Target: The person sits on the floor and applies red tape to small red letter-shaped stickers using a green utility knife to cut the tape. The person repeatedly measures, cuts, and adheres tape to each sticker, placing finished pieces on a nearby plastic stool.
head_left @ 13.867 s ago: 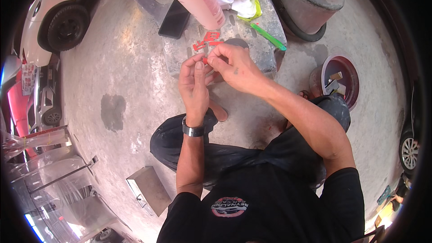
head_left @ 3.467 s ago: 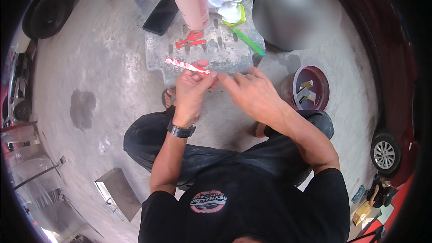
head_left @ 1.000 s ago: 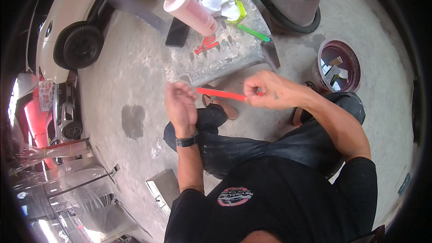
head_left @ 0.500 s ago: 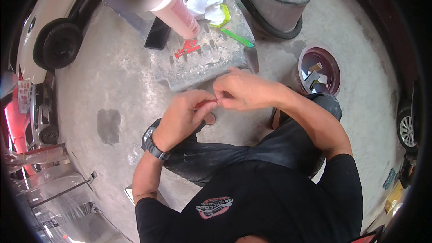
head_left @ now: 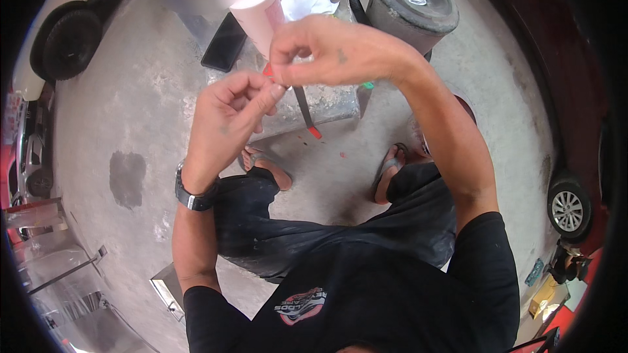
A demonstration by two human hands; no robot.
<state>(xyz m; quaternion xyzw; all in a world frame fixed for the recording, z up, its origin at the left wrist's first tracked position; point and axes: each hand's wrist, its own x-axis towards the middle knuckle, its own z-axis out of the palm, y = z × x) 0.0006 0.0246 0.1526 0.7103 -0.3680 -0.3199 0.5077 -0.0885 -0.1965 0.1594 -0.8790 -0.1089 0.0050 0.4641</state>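
Note:
My left hand (head_left: 229,114), with a dark watch on its wrist, is raised in a pinch. Its thumb and finger meet the pinched fingertips of my right hand (head_left: 327,52) in front of the grey bench. Anything between the fingertips is too small to name. Just below my right hand shows a narrow dark strip (head_left: 303,108) with a red end; its upper part is hidden and I cannot tell whether a hand holds it. Behind the hands stand a pink-white bottle (head_left: 258,13) and crumpled white cloth (head_left: 307,1). A black phone (head_left: 224,42) lies left of the bottle.
The worn grey bench (head_left: 340,101) is in front of me. A grey lidded bin (head_left: 418,16) with crumpled paper on it stands at the far right. My right forearm mostly hides a bucket (head_left: 466,108). Cars stand along both sides.
Both hands have risen, moving left and farther over the bench, still pinched together. The dark strip with the red end now shows below them. The view has shifted, and my sandalled feet show more.

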